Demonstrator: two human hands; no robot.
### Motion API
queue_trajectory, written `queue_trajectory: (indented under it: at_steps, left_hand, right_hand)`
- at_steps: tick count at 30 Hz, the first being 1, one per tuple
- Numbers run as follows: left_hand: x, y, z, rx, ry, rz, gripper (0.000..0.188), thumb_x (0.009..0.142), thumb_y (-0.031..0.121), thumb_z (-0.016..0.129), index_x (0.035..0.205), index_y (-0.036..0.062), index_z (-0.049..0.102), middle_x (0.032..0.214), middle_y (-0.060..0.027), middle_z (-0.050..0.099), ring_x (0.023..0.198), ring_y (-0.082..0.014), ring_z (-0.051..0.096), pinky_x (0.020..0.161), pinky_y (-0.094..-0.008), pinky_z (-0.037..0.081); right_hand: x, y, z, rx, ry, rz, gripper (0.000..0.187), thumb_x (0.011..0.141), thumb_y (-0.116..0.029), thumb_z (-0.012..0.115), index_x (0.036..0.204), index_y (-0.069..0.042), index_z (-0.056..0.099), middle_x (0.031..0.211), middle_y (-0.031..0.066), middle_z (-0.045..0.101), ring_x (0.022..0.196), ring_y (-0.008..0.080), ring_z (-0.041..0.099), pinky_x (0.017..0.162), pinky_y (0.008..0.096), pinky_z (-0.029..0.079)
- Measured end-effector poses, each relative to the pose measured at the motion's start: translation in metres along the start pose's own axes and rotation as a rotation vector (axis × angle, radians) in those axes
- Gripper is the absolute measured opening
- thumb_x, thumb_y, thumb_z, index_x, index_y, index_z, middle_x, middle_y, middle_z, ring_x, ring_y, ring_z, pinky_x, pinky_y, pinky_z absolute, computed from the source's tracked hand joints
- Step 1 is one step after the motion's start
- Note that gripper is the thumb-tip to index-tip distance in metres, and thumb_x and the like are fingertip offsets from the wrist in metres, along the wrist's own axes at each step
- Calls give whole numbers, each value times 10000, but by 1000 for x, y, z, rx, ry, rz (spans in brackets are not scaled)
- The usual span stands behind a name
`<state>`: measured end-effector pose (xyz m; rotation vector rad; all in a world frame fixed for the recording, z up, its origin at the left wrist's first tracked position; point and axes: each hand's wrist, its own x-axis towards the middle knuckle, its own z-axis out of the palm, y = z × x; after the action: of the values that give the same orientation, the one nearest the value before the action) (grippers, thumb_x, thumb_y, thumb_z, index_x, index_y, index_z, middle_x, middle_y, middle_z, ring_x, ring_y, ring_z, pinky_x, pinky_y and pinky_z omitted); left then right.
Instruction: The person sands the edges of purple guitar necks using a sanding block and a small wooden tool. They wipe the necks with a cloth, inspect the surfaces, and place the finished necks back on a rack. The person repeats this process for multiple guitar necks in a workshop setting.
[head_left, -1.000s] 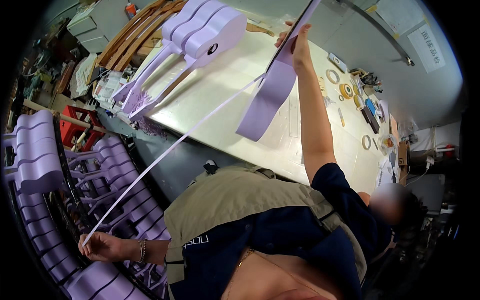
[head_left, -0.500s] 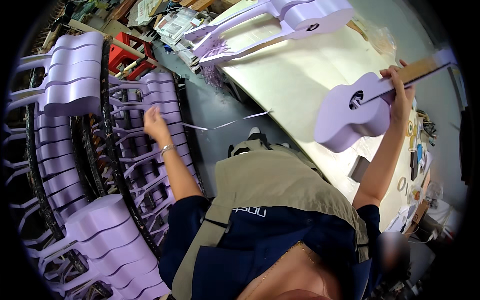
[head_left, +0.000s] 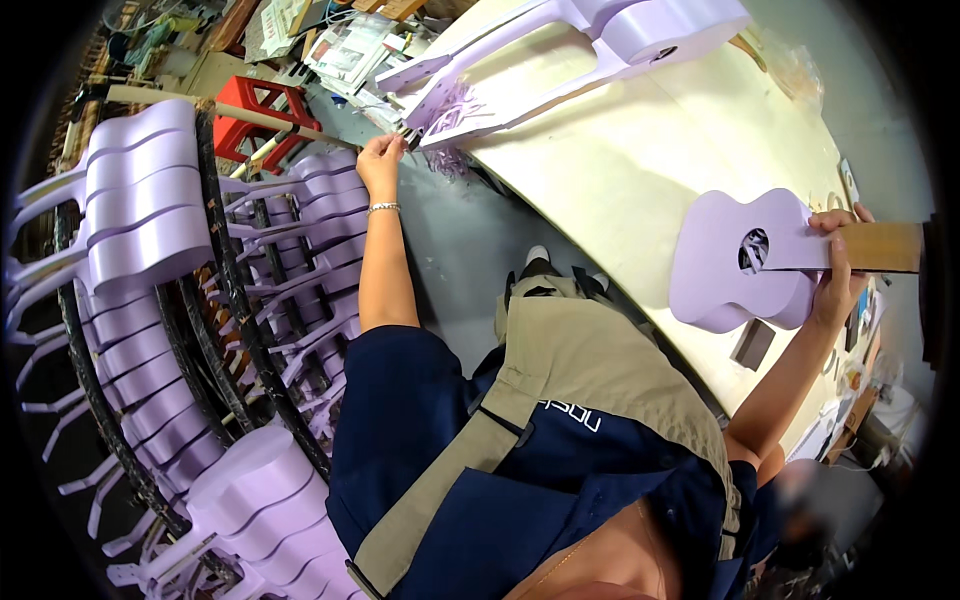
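1. Right fingers (head_left: 838, 250): clamped around the neck of the lilac ukulele (head_left: 718, 258); its body extends leftward from them, over the tabletop (head_left: 600, 200).
2. Left fingers (head_left: 383, 146): together, contents unclear; lilac strips (head_left: 457, 108) near, rightward.

Both hands up, well apart. L hand (head_left: 380, 165) out fwd, fingers bunched toward thumb, tips close tog.; can't tell if pinch is tight. L forearm (head_left: 386, 280) bare, nr straight line up from short navy sleeve (head_left: 395, 385); thin bracelet (head_left: 383, 207) at wrist. R hand (head_left: 842, 270) off to R, fingers curled, firm-looking grip. R forearm (head_left: 775, 375) slants out & fwd, elbow bent.
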<state>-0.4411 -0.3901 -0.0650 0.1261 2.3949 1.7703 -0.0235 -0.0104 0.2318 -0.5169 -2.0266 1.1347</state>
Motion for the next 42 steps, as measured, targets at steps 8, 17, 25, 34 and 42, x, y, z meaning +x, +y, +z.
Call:
queue_trajectory:
  at_steps: [8,17,25,34,42]
  left_hand:
    - [14,-21,28,-655,-94,-583,314,843,219,521,1057,-5,572,1068,-89,589,1009,-253,529,906,-479,373]
    - [-1,21,-5,-444,-277,-663,447,864,333,396,1150,13,521,1190,-97,544,1041,-231,528,962,-437,333]
    - [-90,127,25,-75,374,535,250,925,110,458,1091,-69,512,989,-141,566,836,-189,568,734,-285,472]
    - [-247,207,296,-243,-1294,-203,529,939,379,417,1303,0,364,1188,-164,518,1113,-239,515,948,-361,403]
    - [-299,188,381,-32,-1425,-419,486,898,519,434,909,45,539,726,-4,516,652,-74,524,575,-224,472]
  right_hand:
    - [-6,-10,22,-37,244,72,375,821,-154,565,1097,78,465,986,150,574,943,239,585,958,381,369]
    - [-19,-19,12,-132,606,167,430,957,-281,431,1191,80,413,915,157,600,828,226,593,810,339,464]
    - [-1,25,-77,442,168,388,564,893,-603,310,875,-72,499,492,-2,436,403,128,454,591,319,485]
    - [-78,156,-1,1193,-163,1346,562,868,-624,361,811,-79,481,485,-15,428,386,111,394,567,338,486]
    - [-100,191,-7,1155,-36,1367,543,912,-553,338,923,-38,512,532,25,472,416,126,455,537,337,537]
